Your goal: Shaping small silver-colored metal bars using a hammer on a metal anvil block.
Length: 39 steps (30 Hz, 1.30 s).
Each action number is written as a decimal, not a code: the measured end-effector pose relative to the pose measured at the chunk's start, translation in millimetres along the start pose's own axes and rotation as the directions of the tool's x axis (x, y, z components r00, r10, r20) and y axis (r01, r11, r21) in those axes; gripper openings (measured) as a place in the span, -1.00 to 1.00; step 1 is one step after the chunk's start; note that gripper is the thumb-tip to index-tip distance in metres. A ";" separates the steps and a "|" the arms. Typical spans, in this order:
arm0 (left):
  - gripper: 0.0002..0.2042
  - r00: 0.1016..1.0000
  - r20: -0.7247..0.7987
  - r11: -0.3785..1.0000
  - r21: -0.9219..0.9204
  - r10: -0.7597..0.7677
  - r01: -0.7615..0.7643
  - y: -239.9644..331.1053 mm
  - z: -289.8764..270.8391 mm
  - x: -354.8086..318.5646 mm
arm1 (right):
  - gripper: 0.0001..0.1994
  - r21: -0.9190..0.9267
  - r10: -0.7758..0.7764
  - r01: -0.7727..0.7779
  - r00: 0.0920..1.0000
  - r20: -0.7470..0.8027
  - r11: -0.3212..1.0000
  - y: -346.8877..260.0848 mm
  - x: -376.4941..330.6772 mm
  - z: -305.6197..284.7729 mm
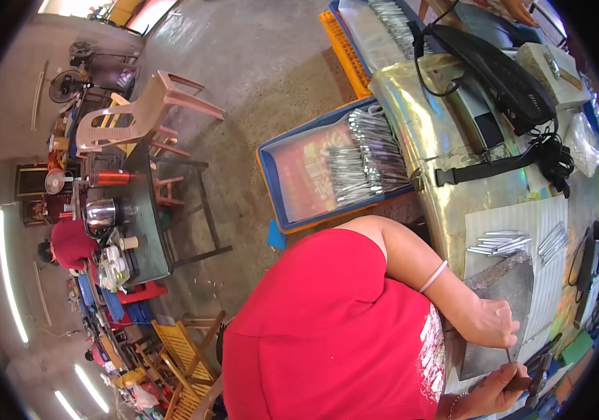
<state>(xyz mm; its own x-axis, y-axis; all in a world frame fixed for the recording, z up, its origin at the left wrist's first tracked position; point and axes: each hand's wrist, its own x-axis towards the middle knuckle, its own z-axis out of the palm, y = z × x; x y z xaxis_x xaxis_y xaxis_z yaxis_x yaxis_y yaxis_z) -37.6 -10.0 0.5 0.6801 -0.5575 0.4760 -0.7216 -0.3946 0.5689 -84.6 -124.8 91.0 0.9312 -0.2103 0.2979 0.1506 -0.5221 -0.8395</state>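
My left hand point(492, 323), with a white bangle at the wrist, is closed in a fist above a dark grey slab point(513, 283). A thin metal rod point(510, 355) sticks out below its fingers toward my other hand; how far it runs inside the fist is hidden. Close by, my right hand point(497, 390) is wrapped round the brown handle of a hammer point(539, 380) with a dark head. The slab rests on a pale ridged sheet point(478, 222). On that sheet lie two groups of slim silver sticks, one loose pile point(499, 243) and one small bunch point(554, 243).
A blue tray point(271, 183) of bundled silver sticks stands beside the bench point(446, 210), another blue tray point(362, 35) beyond. A black bag point(503, 80) and strap lie on the bench. A plastic chair point(128, 122), dark table point(152, 231) and folding wooden chair point(177, 360) stand across the floor.
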 end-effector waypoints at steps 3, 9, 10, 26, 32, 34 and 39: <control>-0.87 1.000 -0.013 1.000 -0.003 -0.001 0.001 1.1 0.8 -2.3 | -0.79 0.006 -0.020 0.020 1.000 -0.002 1.000 -2.3 -1.2 3.4; -0.86 1.000 -0.018 0.999 -0.034 -0.018 0.017 1.0 1.6 -6.8 | -0.79 0.055 -0.063 0.064 0.998 -0.024 0.996 6.2 -2.1 5.9; -0.86 1.000 -0.010 0.999 -0.029 -0.022 0.022 0.8 1.6 -8.0 | -0.79 0.063 -0.071 0.073 0.997 -0.037 0.995 6.5 -2.7 7.0; -0.86 0.997 0.072 0.980 -0.199 -0.007 0.022 -16.2 -11.6 5.7 | -0.69 -0.139 0.078 -0.063 0.991 0.104 0.988 42.8 -5.0 -17.4; -0.81 0.993 0.105 0.982 -0.185 0.053 -0.033 -1.5 -19.0 15.4 | -0.59 0.080 -0.068 0.045 0.944 0.324 0.996 9.5 12.6 -43.2; -0.81 0.994 0.094 0.985 -0.169 0.051 -0.035 -6.6 -10.2 12.7 | -0.67 0.109 0.327 -0.373 0.896 0.300 0.922 -1.5 -1.8 -52.0; -0.83 0.998 0.031 0.980 -0.193 0.061 -0.054 -10.6 -8.1 13.5 | -0.61 0.021 0.160 -0.181 0.912 0.379 0.983 -5.5 -9.6 -78.4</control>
<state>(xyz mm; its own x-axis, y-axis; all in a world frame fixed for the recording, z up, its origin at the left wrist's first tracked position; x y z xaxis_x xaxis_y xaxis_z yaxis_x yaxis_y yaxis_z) -19.7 -7.5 6.3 0.6304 -0.6031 0.4887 -0.7186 -0.2152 0.6613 -120.4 -184.7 128.3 0.9987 0.0377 -0.0348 -0.0136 -0.4581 -0.8888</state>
